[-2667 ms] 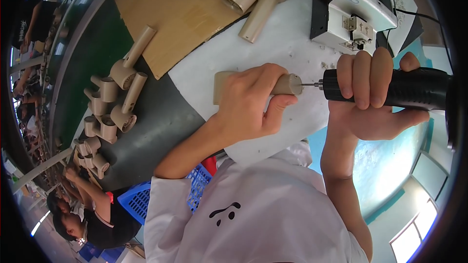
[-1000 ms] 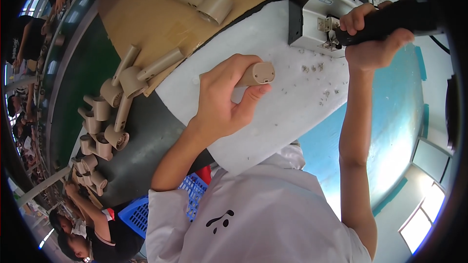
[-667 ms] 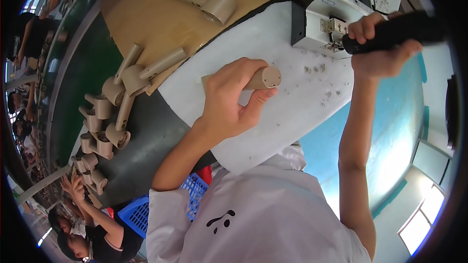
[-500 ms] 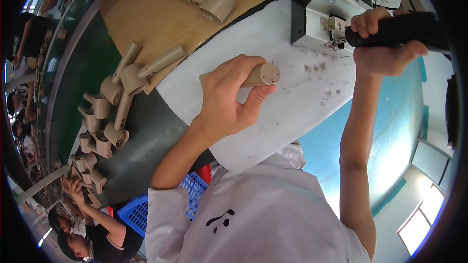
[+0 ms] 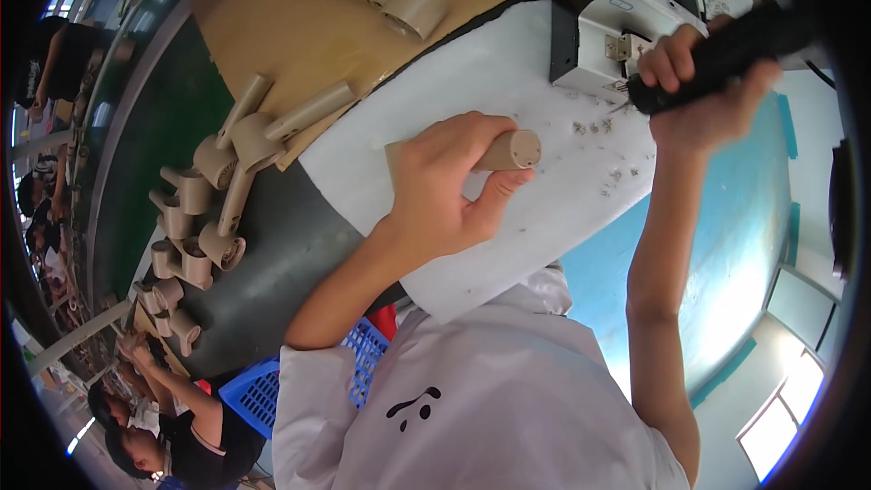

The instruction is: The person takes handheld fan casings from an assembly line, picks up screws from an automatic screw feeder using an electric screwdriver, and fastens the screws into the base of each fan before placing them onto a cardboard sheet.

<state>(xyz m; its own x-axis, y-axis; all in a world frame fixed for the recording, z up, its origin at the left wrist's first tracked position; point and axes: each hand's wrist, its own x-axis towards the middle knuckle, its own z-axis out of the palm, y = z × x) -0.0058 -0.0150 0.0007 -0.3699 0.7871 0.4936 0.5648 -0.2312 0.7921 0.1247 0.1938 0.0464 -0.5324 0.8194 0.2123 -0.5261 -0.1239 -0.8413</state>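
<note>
My left hand (image 5: 449,186) is wrapped round a beige hair-dryer-shaped body (image 5: 517,151) above the white mat. The round end of its handle, with small holes in it, points right; my palm and fingers hide most of the rest. In my right hand (image 5: 703,91) is a black electric screwdriver (image 5: 726,54), its thin bit aimed left and slightly down, apart from the body. Just left of that bit sits the metal outlet of a white screw feeder (image 5: 590,50). Whether a screw is on the bit is too small to tell.
Several loose screws (image 5: 594,127) lie on the white mat (image 5: 354,163). More beige bodies (image 5: 417,9) rest on brown cardboard (image 5: 281,27) and along the table's left side. A blue basket (image 5: 254,395) stands by my left elbow. Another person (image 5: 195,426) works at lower left.
My right hand has drawn the screwdriver back from the feeder's outlet and tilted it, so its bit now shows. My left hand still grips the body, its end turned slightly.
</note>
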